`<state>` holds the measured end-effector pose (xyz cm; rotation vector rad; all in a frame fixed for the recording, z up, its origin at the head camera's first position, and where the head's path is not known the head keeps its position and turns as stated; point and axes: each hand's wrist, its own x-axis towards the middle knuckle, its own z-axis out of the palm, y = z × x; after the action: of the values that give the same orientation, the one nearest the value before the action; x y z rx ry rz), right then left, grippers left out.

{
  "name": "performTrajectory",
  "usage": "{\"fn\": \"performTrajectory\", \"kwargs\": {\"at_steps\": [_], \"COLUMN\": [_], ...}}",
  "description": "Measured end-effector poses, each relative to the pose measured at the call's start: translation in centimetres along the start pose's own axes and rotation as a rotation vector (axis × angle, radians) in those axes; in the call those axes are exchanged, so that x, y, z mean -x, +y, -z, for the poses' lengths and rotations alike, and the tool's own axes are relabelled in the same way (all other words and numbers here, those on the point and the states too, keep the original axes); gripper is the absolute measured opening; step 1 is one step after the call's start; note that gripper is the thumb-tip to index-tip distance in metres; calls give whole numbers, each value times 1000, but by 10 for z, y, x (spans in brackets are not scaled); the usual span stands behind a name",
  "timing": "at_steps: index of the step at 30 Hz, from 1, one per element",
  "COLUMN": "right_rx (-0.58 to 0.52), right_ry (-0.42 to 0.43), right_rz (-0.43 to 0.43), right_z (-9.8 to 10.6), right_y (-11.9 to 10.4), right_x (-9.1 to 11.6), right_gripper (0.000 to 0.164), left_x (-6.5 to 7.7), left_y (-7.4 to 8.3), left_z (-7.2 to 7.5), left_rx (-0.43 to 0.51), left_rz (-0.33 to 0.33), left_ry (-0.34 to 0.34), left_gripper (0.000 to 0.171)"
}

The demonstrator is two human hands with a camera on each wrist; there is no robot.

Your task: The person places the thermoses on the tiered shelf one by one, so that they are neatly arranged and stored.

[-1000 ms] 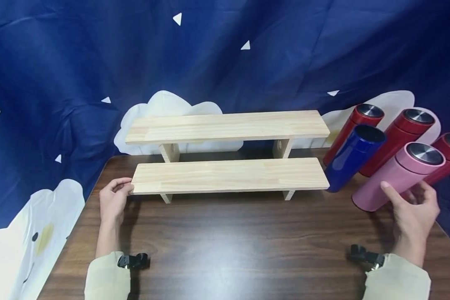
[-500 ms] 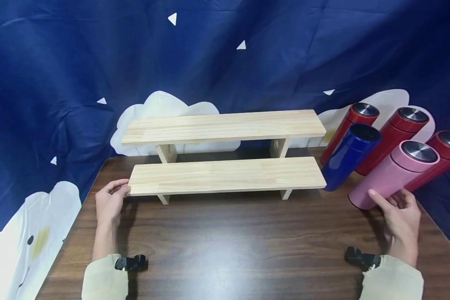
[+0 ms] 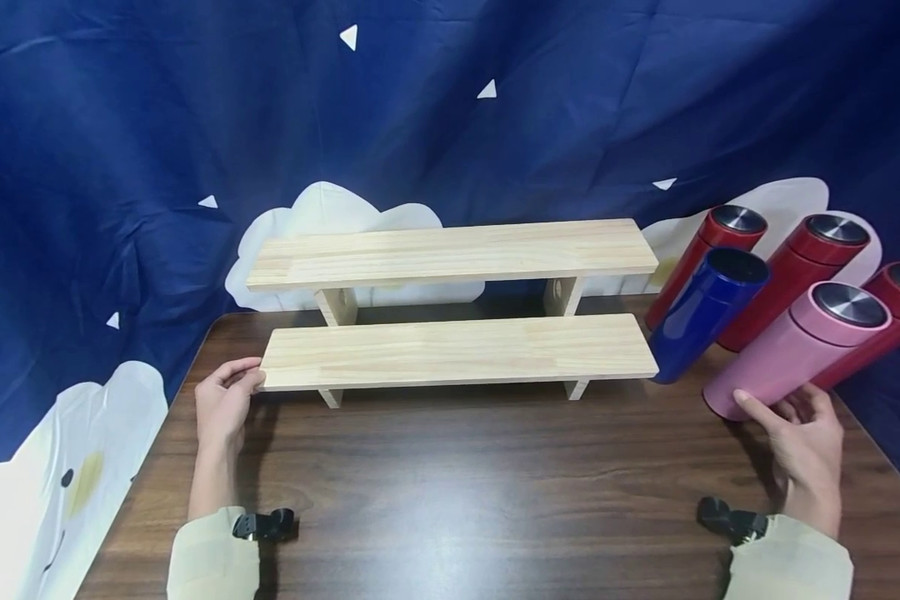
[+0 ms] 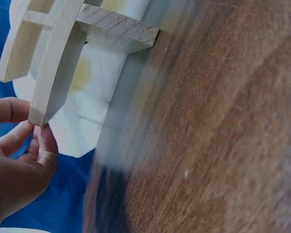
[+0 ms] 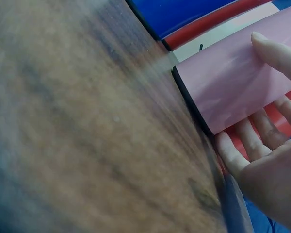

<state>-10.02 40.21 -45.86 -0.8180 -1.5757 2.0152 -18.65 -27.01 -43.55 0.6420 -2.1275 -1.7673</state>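
While the left grip (image 3: 222, 408) is pinching the lower shelf (image 3: 457, 352), the right grip (image 3: 804, 446) is clasping the pink bottle (image 3: 776, 358) | bottle: right side of bench (image 3: 450, 483) | likely stiff, slick; mid-body is offering surer hold

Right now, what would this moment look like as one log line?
left hand: grips lower wooden shelf at left end; right hand: holds pink flask near base; near pink flask: blue flask, three red flasks
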Motion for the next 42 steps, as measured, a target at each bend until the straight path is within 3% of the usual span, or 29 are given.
{"fn": "performTrajectory", "kwargs": {"at_steps": [15, 24, 42], "right_rx": [184, 163, 123], "right_ry": [49, 91, 94], "right_rz": [28, 37, 139], "right_z": [-3, -1, -13], "right_y": [0, -4, -8], "right_x": [1, 3, 14], "right_gripper": [77, 74, 65], "left_x": [0, 2, -1], "left_y": [-1, -4, -2], "left_z": [2, -2, 1], "left_rx": [8, 60, -21], "left_rz": [-4, -10, -15], "left_ry": [-5, -14, -21], "left_gripper": [27, 26, 28]}}
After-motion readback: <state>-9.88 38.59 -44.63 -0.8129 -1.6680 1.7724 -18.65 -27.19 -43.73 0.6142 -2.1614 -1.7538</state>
